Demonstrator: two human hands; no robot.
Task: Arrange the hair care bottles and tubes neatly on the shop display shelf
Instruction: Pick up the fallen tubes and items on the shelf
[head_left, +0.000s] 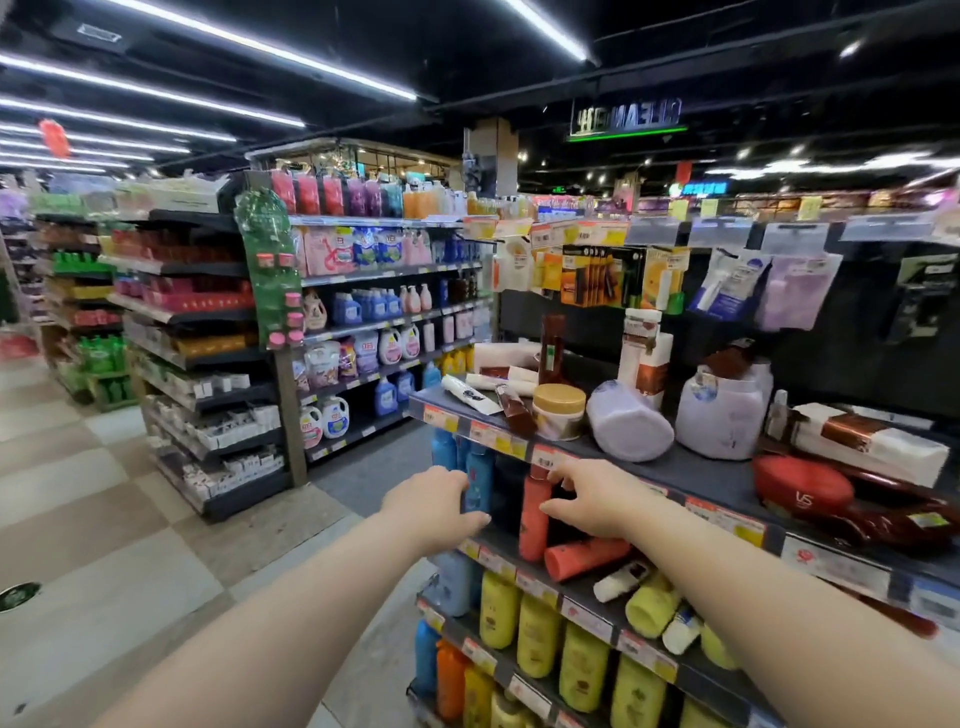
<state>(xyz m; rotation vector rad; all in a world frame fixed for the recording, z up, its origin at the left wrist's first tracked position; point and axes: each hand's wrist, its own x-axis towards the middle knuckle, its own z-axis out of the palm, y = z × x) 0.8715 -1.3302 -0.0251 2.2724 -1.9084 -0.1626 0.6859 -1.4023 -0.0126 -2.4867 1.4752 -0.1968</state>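
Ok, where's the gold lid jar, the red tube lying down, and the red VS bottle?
Gold lid jar (559, 399): head view, on its gold lid.
Lying red tube (587, 557): head view, middle of its body.
Red VS bottle (802, 488): head view, by the VS logo.

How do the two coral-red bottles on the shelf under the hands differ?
The standing coral bottle is upright, and the right hand touches it. The fallen coral bottle lies on its side, with no hand on it, nearer the shelf edge. Both share colour and shelf.
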